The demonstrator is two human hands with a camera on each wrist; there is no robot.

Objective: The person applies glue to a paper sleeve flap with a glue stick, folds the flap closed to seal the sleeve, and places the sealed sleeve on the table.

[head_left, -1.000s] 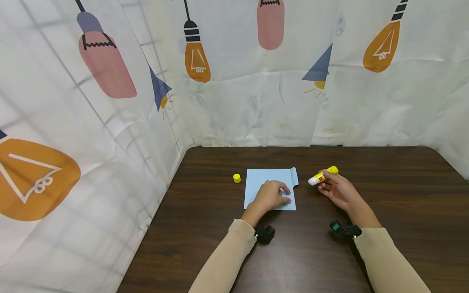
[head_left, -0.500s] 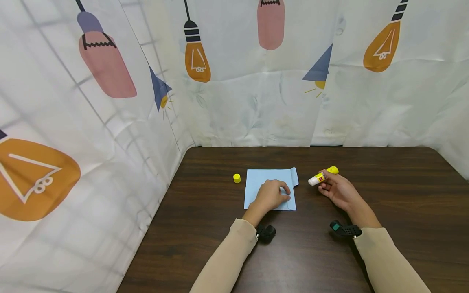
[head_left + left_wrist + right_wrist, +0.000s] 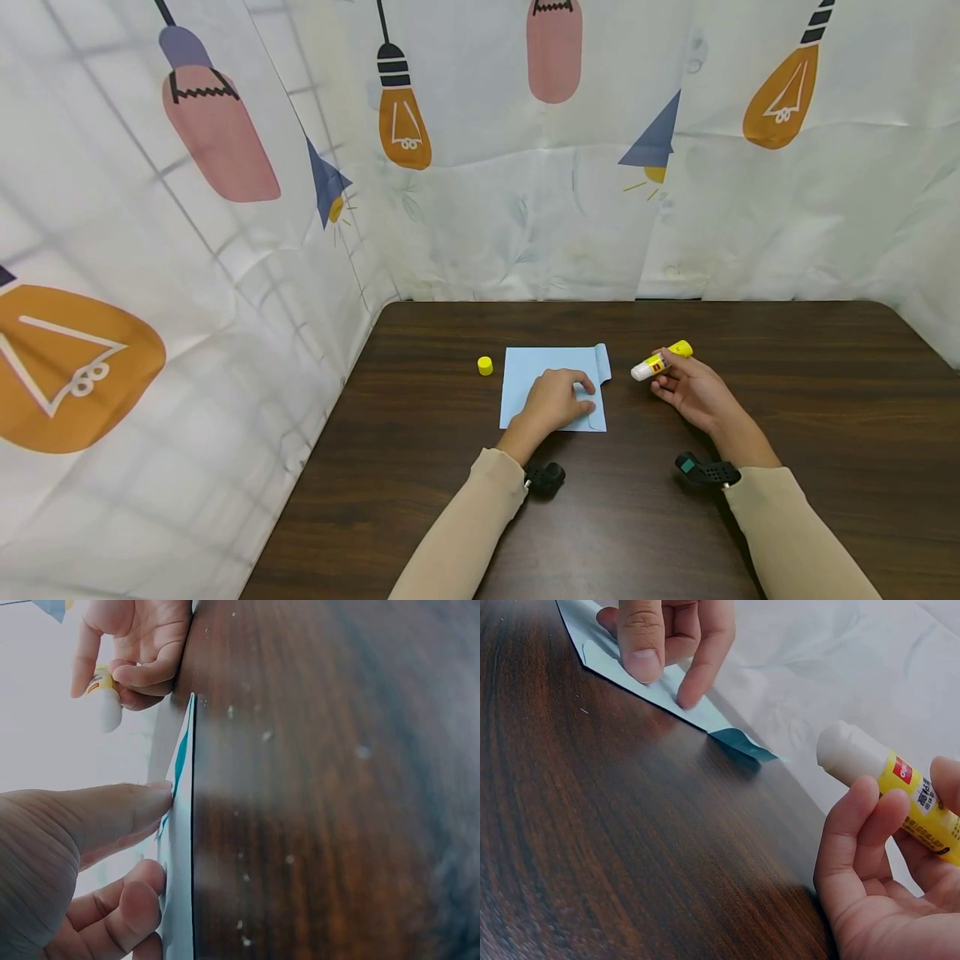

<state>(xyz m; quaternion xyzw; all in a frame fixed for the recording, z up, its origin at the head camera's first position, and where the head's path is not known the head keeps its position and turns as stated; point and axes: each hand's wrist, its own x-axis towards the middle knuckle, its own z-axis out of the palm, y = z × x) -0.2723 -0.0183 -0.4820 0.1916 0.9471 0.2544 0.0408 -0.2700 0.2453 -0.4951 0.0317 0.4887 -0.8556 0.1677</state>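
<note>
A light blue envelope lies flat on the dark wooden table. Along its right side runs a flap, whose far end curls up off the paper. My left hand rests on the envelope, thumb and fingertips pressing the paper with a gap between thumb and forefinger. To the right, my right hand holds a yellow and white glue stick between thumb and fingers, raised above the table. Its cap is off, and the white end points left toward the envelope. The yellow cap stands left of the envelope.
The brown table reaches back to a white curtain printed with lamps and bulbs. More of that curtain hangs along the left side. Each wrist wears a black camera, one on the left and one on the right.
Almost nothing differs. My left hand has shifted very slightly on the envelope since a second ago, while the right hand and the glue stick stay in place.
</note>
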